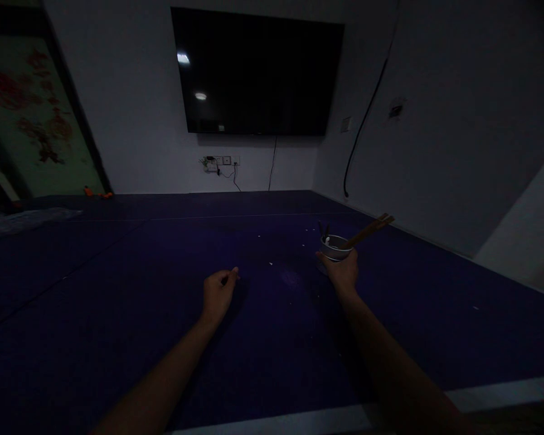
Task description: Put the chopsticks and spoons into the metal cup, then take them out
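My right hand [343, 273] wraps round a grey metal-looking cup [336, 249] on or just above the dark purple surface; its base is hidden. Wooden sticks that look like chopsticks [369, 231] lean out of the cup to the right. Dark thin handles [323, 229] and a small white piece [327, 240] show at its left rim. My left hand [220, 295] is closed in a pinch over the surface, left of the cup. Whether anything sits between its fingertips is too dark and small to tell.
Small white scraps [271, 263] lie scattered on the purple surface [263, 350]. Clear plastic sheeting [31, 219] and orange items [97, 193] are at the far left. A large screen [258, 72] hangs on the back wall above sockets and cables; a black cable [367, 121] runs down the right wall.
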A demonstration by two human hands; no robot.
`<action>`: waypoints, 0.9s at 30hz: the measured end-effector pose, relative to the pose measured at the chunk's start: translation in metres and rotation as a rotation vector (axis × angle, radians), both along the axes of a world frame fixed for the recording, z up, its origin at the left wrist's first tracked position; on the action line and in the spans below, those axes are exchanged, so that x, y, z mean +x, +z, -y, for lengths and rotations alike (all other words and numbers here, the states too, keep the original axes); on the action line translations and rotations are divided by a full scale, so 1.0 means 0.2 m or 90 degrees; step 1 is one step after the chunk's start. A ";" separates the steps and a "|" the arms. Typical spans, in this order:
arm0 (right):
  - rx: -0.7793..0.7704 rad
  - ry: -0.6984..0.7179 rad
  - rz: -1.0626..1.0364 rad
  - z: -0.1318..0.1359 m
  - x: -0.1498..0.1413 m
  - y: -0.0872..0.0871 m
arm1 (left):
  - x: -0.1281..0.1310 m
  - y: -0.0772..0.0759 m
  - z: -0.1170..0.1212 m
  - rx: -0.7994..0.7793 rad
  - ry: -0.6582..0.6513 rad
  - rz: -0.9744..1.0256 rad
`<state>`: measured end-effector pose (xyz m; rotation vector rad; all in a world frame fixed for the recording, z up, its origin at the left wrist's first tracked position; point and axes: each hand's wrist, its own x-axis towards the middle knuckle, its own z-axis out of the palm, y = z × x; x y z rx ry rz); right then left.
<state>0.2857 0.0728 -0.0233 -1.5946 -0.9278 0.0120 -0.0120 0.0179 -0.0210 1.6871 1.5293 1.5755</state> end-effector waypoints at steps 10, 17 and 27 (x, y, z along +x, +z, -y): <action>0.134 -0.175 0.106 0.09 -0.10 0.08 | 0.00 -0.01 -0.01 -0.017 -0.004 0.011; 0.312 -0.030 0.435 0.21 -0.34 0.14 | 0.01 0.00 0.00 -0.023 -0.010 0.009; -0.041 0.574 0.553 0.30 -0.65 0.05 | 0.03 -0.01 0.02 0.037 -0.154 -0.110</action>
